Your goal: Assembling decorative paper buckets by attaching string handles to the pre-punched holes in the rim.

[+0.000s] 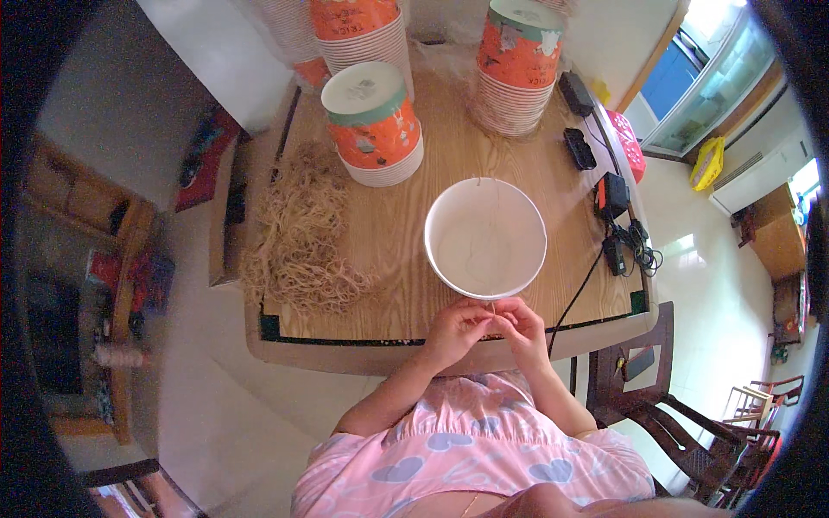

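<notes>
A white paper bucket point(440, 226) stands on the wooden table in front of me, its open mouth facing up. At its near rim, my left hand point(462, 330) and my right hand point(522, 332) meet, both closed in a pinch. A short bit of tan twine point(493, 306) shows between the fingertips and the rim; its ends are hidden by the fingers. Inside the bucket a thin strand curves down the wall, and a small bit of it shows at the far rim. Left of the bucket lies a loose, tangled heap of twine pieces point(302, 237).
Beyond the heap stands a short upside-down stack of orange and green buckets point(376, 138). Taller bucket stacks point(518, 65) rise at the back. Along the right edge lie black trays point(579, 148), a power adapter point(612, 195) and cables. A dark wooden chair point(635, 380) stands at the right.
</notes>
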The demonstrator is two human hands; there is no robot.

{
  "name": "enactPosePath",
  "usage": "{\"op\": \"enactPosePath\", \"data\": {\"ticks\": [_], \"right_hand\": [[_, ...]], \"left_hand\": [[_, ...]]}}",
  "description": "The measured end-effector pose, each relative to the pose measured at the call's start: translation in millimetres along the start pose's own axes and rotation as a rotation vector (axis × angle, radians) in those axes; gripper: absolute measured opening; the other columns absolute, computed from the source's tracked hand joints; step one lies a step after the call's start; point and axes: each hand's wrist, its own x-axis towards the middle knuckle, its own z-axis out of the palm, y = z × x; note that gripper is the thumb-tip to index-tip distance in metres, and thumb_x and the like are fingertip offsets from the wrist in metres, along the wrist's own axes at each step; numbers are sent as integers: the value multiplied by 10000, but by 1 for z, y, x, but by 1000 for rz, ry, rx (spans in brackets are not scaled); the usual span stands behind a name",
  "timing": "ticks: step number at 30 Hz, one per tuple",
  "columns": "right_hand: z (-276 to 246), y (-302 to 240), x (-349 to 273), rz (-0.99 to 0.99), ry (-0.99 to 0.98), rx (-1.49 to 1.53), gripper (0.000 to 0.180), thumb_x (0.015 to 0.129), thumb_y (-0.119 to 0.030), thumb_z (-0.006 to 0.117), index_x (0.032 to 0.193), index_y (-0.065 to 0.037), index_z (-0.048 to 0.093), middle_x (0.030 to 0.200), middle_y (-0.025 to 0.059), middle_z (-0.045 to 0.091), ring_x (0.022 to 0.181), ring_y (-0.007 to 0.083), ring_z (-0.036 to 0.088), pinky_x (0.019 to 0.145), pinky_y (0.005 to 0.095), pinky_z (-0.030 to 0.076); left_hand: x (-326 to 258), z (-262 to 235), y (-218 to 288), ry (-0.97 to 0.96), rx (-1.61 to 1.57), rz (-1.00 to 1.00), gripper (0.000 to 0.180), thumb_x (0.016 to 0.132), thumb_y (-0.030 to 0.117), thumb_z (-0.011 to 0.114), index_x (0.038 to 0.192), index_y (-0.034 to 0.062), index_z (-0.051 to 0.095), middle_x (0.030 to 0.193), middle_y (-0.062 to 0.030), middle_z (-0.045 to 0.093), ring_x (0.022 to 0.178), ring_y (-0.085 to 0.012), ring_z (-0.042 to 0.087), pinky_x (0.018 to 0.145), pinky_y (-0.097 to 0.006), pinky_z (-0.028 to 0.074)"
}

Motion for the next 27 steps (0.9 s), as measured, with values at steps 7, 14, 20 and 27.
{"op": "enactPosePath", "data": {"ticks": [7,14,20,27], "right_hand": [[0,5,7,-28,5,-17,67,822,7,576,889,4,580,901,30,591,876,98,552,747,220,446],[3,8,6,-24,9,52,44,832,5,565,873,20,572,878,43,610,842,125,591,769,232,463],[6,-1,10,-59,-29,-22,123,826,3,574,947,23,585,914,61,627,856,127,594,777,240,464],[5,-1,8,-25,-37,-67,133,822,-11,583,950,19,603,891,33,631,822,103,585,737,223,463]], "left_hand": [[-5,-32,59,-44,347,59,98,765,65,626,852,21,631,829,-116,594,700,-223,601,633,-302,485],[79,-57,93,-366,790,503,212,717,54,581,904,113,662,930,-84,563,910,-263,527,811,-360,441],[101,-51,91,-803,929,373,142,728,194,602,821,96,646,894,-105,566,896,-274,532,806,-378,429],[69,-54,112,-541,722,293,150,743,166,595,781,46,513,781,-110,554,817,-276,540,754,-385,414]]}}
